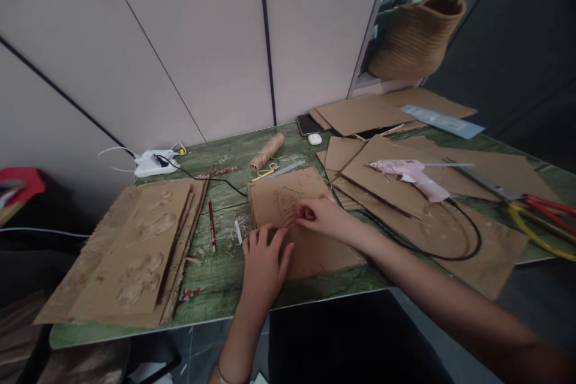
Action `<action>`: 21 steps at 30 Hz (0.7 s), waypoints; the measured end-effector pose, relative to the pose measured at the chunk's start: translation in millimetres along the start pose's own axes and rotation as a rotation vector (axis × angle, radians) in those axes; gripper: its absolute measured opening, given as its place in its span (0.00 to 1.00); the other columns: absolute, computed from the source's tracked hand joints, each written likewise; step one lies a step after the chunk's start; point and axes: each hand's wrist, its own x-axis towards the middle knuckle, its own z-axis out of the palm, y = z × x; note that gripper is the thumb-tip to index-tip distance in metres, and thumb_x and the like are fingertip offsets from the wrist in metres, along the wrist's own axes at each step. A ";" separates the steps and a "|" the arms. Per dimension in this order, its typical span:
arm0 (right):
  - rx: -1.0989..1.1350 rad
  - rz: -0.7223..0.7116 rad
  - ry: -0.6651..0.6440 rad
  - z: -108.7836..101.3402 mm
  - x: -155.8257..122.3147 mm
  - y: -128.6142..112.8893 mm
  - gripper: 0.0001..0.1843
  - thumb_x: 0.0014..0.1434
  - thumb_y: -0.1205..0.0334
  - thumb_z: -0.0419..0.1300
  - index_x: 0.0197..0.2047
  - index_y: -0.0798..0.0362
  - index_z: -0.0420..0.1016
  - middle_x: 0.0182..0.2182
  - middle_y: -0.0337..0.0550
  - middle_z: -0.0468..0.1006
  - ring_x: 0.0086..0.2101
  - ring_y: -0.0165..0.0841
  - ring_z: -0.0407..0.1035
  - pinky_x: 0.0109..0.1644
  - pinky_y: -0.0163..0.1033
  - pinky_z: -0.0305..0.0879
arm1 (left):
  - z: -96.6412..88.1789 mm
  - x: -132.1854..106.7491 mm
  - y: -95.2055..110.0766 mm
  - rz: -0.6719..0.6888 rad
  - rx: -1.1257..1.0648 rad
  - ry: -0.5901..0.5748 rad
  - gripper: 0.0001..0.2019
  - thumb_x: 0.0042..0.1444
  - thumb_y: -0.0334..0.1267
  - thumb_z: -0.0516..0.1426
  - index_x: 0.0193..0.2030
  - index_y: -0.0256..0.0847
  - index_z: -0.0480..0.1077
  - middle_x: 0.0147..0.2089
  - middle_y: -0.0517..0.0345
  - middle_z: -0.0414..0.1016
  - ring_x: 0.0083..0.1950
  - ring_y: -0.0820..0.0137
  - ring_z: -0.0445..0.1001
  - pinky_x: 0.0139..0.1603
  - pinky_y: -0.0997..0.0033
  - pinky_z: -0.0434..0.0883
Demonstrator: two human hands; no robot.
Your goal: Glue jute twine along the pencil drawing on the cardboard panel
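A piece of brown cardboard [310,252] with thin dark outlines on its upper part lies in front of me. My left hand [265,258] rests on its left side, fingers apart and fingertips down on the surface. Over the middle of the sheet, my right hand [321,217] is closed in a pinch beside the outlines. Whatever its fingertips hold is too small to make out. Just beyond the sheet are a roll of twine [267,151], a yellow-handled tool [264,174] and a ruler-like strip [288,168].
Stacked cardboard [108,246] with raised shapes lies left, near a red pencil [212,225] and a white power strip [156,162]. On the right, a pink glue gun [411,175] sits on cardboard sheets, its black cord looping, beside red-handled scissors [540,203]. A phone [308,125] lies behind.
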 end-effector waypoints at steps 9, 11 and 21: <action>-0.024 0.075 -0.017 -15.0 -6.8 5.0 0.05 0.61 0.63 0.61 0.34 0.52 0.78 0.30 0.39 0.82 0.34 0.35 0.74 0.45 0.42 0.54 | 2.6 10.1 7.7 0.058 0.110 -0.035 0.19 0.65 0.42 0.57 0.62 0.49 0.70 0.55 0.46 0.69 0.54 0.52 0.67 0.52 0.47 0.68; -0.041 0.090 -0.023 -15.2 -7.6 1.2 0.05 0.61 0.63 0.60 0.34 0.52 0.78 0.31 0.40 0.83 0.35 0.34 0.74 0.46 0.42 0.53 | 2.8 12.4 10.5 0.073 0.130 -0.040 0.19 0.65 0.42 0.57 0.62 0.48 0.70 0.57 0.45 0.69 0.54 0.51 0.67 0.52 0.45 0.68; -0.106 0.160 -0.046 -12.8 -8.2 -7.6 0.06 0.59 0.64 0.60 0.33 0.53 0.78 0.32 0.42 0.83 0.39 0.39 0.76 0.53 0.47 0.51 | -0.9 18.4 24.6 0.009 0.253 -0.119 0.19 0.66 0.46 0.55 0.63 0.51 0.70 0.59 0.46 0.71 0.56 0.52 0.69 0.55 0.47 0.67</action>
